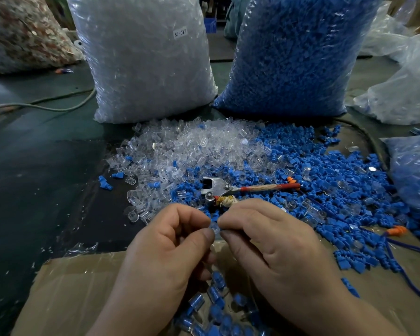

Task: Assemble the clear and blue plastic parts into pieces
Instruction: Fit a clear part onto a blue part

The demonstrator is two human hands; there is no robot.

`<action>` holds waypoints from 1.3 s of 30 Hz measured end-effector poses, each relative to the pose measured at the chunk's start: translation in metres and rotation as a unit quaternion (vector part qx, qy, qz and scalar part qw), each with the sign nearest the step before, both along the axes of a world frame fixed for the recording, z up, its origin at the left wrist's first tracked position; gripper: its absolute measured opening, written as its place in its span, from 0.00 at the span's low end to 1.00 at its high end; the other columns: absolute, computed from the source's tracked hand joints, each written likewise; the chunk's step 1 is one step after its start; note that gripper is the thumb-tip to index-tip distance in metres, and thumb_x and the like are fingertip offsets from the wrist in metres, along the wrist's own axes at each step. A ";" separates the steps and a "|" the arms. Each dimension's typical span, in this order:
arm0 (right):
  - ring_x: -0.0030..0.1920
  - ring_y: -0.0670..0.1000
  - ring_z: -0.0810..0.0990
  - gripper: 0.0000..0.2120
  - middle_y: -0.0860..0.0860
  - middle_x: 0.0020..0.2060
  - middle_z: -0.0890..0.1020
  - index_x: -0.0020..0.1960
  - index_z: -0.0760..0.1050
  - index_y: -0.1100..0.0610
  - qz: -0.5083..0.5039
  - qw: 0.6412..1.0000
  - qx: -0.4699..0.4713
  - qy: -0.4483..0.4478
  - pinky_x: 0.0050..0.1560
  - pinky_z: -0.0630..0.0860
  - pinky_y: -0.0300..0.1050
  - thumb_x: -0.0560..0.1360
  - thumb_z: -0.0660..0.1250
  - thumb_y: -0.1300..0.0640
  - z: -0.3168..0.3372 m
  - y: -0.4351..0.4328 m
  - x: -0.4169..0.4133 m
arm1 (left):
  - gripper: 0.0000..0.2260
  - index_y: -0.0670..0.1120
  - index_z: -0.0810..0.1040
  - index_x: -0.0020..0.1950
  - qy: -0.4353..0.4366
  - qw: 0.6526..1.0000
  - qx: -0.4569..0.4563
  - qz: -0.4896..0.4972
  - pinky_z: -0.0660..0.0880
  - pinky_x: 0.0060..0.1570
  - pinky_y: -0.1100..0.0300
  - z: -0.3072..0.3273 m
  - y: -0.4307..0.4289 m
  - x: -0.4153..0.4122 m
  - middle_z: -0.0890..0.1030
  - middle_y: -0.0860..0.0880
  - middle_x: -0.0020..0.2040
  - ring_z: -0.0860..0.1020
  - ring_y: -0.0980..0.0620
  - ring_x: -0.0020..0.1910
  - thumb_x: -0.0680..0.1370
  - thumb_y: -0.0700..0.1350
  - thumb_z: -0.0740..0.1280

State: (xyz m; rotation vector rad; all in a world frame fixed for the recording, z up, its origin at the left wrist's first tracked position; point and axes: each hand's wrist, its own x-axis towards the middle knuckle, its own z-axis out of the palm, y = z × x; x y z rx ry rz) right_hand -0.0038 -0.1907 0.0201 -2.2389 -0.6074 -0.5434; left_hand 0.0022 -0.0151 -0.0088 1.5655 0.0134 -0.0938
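Note:
My left hand (165,248) and my right hand (272,241) meet at the lower centre, fingertips pinching one small clear plastic part (215,229) between them. Whether a blue part is inside it is hidden by my fingers. Beyond my hands lies a heap of loose clear parts (192,151) on the left and loose blue parts (330,180) on the right. Below my hands, several joined clear-and-blue pieces (216,311) lie in a cardboard box (78,287).
A metal hand tool with an orange-tipped wooden handle (230,189) lies on the heap just past my fingers. A big bag of clear parts (141,59) and a big bag of blue parts (294,54) stand behind. A smaller blue bag (412,175) sits at right. A cable (46,106) crosses the dark table at left.

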 end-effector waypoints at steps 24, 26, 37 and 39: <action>0.77 0.51 0.34 0.36 0.47 0.79 0.42 0.77 0.37 0.44 -0.173 0.906 -0.343 0.179 0.74 0.32 0.50 0.78 0.52 0.35 -0.009 -0.034 0.032 | 0.13 0.54 0.80 0.42 0.015 0.999 0.046 -0.011 0.75 0.28 0.63 0.011 0.005 -0.001 0.80 0.44 0.29 0.78 0.49 0.26 0.75 0.35 0.71; 0.78 0.51 0.41 0.33 0.46 0.79 0.47 0.77 0.42 0.44 -0.160 0.902 -0.346 0.201 0.76 0.37 0.52 0.78 0.50 0.35 -0.010 -0.033 0.033 | 0.13 0.54 0.80 0.41 0.026 0.999 0.039 -0.013 0.76 0.27 0.63 0.014 0.003 -0.001 0.80 0.44 0.28 0.77 0.49 0.25 0.75 0.35 0.71; 0.58 0.53 0.67 0.29 0.47 0.57 0.73 0.69 0.62 0.44 -0.179 0.894 -0.366 0.188 0.65 0.61 0.55 0.70 0.59 0.37 0.004 -0.020 0.034 | 0.13 0.54 0.82 0.39 0.040 0.998 0.001 0.051 0.73 0.23 0.63 0.020 0.004 0.002 0.80 0.45 0.28 0.76 0.51 0.23 0.75 0.35 0.70; 0.56 0.53 0.67 0.26 0.48 0.55 0.73 0.67 0.64 0.45 -0.189 0.895 -0.361 0.182 0.62 0.62 0.54 0.70 0.62 0.41 0.006 -0.020 0.034 | 0.13 0.54 0.82 0.39 0.036 0.997 -0.005 0.063 0.73 0.22 0.62 0.018 0.004 0.002 0.79 0.45 0.28 0.76 0.51 0.23 0.75 0.35 0.70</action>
